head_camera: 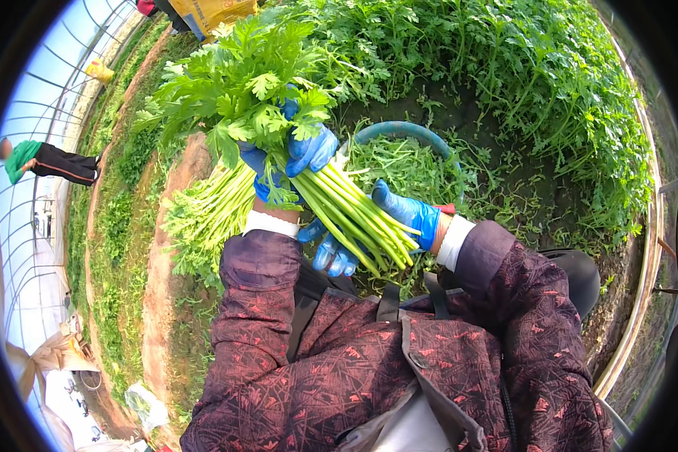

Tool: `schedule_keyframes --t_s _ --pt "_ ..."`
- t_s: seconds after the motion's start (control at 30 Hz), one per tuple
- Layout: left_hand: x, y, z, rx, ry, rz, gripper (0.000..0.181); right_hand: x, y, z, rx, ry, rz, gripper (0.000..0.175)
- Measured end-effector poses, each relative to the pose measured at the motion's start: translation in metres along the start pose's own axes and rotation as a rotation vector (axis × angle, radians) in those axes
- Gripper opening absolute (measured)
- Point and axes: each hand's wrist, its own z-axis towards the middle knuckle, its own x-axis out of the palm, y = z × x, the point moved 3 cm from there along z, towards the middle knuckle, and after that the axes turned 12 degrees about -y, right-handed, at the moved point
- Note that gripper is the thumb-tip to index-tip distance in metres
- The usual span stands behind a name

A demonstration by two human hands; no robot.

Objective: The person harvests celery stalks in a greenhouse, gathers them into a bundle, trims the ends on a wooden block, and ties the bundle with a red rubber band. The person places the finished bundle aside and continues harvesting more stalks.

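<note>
A bunch of long-stemmed leafy greens [353, 212] lies slantwise in front of me, leaves to the upper left and cut stem ends to the lower right. My left hand [311, 150], in a blue glove, is closed around it just below the leaves, which partly cover the fingers. Behind the lower stems is my right hand [404, 212], gloved in blue too. Its thumb is raised and its fingers are spread; whether the palm touches the stems is hidden. Beyond my left wrist lies a pile of similar cut greens [226, 198].
A teal curved rim [407, 129] surrounds loose green trimmings [398, 164]. Dense growing plants [520, 73] stand ahead and to the right. A red object [446, 209] shows near my right wrist. A person [51, 161] stands far left; a yellow printed bag [214, 14] is ahead.
</note>
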Motion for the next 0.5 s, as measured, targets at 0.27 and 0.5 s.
schedule_keyframes --t_s 0.27,0.5 --pt "-0.023 0.020 -0.022 0.029 -0.347 0.213 0.107 0.034 0.024 -0.017 -0.079 -0.359 -0.401 0.030" --pt "-0.053 0.134 -0.106 -0.684 -1.129 0.317 0.073 0.003 0.092 -0.042 -0.331 -0.901 -1.060 0.055"
